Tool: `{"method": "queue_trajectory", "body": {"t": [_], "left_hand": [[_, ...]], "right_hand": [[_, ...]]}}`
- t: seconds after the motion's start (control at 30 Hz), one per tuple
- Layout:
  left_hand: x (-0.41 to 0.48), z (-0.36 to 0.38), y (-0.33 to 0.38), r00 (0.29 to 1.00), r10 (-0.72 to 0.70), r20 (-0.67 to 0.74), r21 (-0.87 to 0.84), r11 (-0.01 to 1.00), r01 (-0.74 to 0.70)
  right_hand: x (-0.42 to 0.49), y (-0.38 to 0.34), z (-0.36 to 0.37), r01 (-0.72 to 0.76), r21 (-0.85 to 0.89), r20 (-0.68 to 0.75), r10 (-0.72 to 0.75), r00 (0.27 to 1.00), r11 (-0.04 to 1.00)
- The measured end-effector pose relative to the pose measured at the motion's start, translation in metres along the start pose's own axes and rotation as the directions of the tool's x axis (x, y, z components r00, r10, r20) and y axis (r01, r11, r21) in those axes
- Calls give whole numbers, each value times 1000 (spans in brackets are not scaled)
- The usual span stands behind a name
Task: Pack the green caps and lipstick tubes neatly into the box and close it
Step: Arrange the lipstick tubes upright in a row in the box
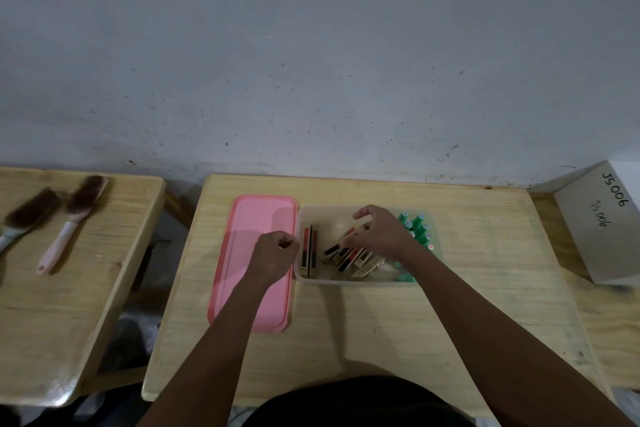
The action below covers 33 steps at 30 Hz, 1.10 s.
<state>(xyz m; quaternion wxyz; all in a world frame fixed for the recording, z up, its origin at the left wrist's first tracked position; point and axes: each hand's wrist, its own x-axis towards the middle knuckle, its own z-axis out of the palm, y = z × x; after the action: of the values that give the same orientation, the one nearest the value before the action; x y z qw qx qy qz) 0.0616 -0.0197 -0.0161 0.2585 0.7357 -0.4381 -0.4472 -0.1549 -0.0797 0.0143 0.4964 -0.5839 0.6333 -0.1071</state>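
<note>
Hands at the box (346,282)
The right hand (379,234) pinches a lipstick tube (361,220); the left hand (275,253) curls its fingers tight, empty.

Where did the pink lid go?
In the head view, the pink lid lies flat on the wooden table, just beside the left side of the clear box, with the left hand over its right edge.

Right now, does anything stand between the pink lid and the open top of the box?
Yes. The right hand reaches into the box, gripping lipstick tubes, and the left hand hovers over the pink lid, at its edge nearest the box. Both should clear first.
</note>
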Motion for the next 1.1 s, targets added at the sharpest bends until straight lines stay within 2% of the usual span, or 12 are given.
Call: {"method": "queue_trajectory", "body": {"t": [0.13, 0.23, 0.43, 0.53, 0.7, 0.93, 1.1], "left_hand": [[2, 0, -1, 1000, -9, -1, -7, 1000, 9], [3, 0, -2, 1000, -18, -7, -13, 1000, 18], [2, 1, -2, 1000, 4, -8, 7, 1000, -4], [2, 1, -2, 1000, 13, -14, 16, 1000, -13], [3, 1, -1, 999, 31, -13, 36, 999, -31], [1, 1, -1, 999, 43, -15, 41, 998, -42], [1, 0, 0, 999, 46, -15, 39, 998, -45]], "right_hand": [[11, -14, 10, 41, -234, 179, 2, 984, 971], [21, -21, 25, 58, -242, 214, -5, 977, 969], [34, -14, 58, 2, -60, 52, 1, 999, 998], [31, -10, 71, -25, -9, 15, 25, 1000, 1000], [32, -5, 88, 11, -85, -63, -16, 998, 996], [27, -2, 87, 85, -197, -34, -93, 995, 977], [27, 6, 55, 20, -248, -180, -67, 981, 968]]}}
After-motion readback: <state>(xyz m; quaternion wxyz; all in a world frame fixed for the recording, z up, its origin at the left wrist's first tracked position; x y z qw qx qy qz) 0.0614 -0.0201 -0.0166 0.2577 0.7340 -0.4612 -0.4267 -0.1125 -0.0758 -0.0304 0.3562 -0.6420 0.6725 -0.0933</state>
